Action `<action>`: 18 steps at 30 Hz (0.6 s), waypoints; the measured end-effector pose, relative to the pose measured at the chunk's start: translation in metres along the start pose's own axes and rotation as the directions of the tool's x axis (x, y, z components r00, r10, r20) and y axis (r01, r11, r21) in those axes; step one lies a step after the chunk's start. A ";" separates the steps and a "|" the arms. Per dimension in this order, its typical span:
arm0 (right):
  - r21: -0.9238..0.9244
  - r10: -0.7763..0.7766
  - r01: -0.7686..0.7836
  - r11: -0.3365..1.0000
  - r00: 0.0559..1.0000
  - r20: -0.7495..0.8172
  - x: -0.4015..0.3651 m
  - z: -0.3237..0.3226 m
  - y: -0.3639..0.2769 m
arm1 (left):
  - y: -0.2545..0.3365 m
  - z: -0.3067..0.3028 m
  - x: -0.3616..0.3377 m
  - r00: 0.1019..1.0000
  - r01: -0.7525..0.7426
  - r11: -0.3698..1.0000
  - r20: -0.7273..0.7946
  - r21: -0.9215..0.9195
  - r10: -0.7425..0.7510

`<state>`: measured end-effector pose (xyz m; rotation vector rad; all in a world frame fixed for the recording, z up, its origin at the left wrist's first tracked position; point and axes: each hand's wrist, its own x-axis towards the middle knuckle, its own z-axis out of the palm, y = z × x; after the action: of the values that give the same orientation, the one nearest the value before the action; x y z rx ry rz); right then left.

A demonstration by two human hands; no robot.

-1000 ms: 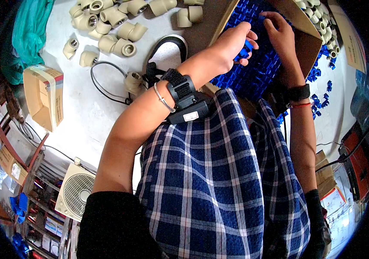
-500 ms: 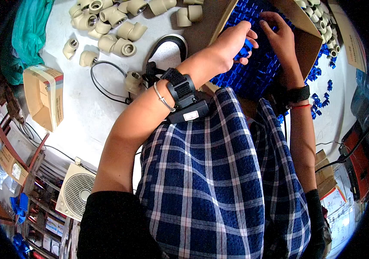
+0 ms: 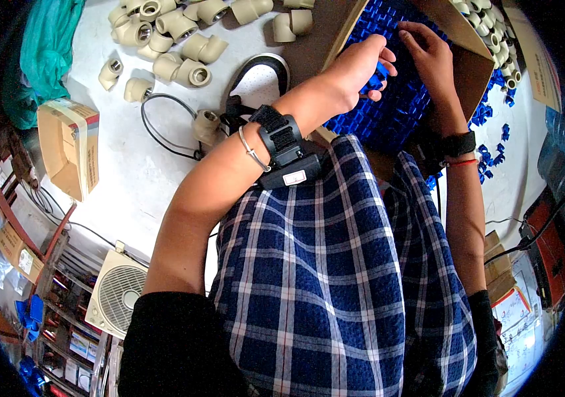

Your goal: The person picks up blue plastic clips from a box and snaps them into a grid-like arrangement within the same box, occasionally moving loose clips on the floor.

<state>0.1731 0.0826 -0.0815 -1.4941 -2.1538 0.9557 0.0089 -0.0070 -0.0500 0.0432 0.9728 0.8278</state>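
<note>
In the head view, the person's left hand [image 3: 355, 69] sits at about 12 o'clock, its fingers curled shut around a small blue plastic piece [image 3: 377, 75] that pokes out by the thumb. Just beside it, toward 1 o'clock, the right hand [image 3: 432, 58] lies with its fingers apart and bent, fingertips touching the packed rows of blue plastic pieces [image 3: 388, 112]; nothing shows in its grasp. Those rows fill an open brown cardboard box [image 3: 471, 66] that lies under both hands. A black strap-on wrist device [image 3: 285, 151] wraps the left wrist. At 11 o'clock a heap of beige plastic elbow pipe fittings [image 3: 176, 40] lies on the white table [image 3: 130, 178], with a black cable [image 3: 157, 129] looping just below it. A small taped cardboard carton [image 3: 67, 149] lies at 9 o'clock, a white fan [image 3: 117, 294] at 8 o'clock, and loose blue pieces [image 3: 494, 126] are scattered at 2 o'clock.
</note>
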 end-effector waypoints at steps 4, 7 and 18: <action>0.001 0.031 -0.031 1.000 1.000 0.007 -0.002 -0.002 -0.003 | 0.001 0.000 0.000 1.000 0.008 1.000 0.005 -0.001 -0.008; 0.017 0.022 -0.022 1.000 1.000 -0.003 -0.002 -0.001 0.000 | 0.000 0.000 0.000 1.000 0.001 1.000 0.008 0.002 -0.001; 0.029 -0.003 0.002 1.000 0.999 0.054 0.002 -0.003 -0.002 | 0.000 0.000 0.001 1.000 -0.011 1.000 0.003 0.012 0.011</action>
<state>0.1730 0.0845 -0.0788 -1.4676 -2.1690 1.0339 0.0092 -0.0069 -0.0506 0.0602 0.9754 0.8319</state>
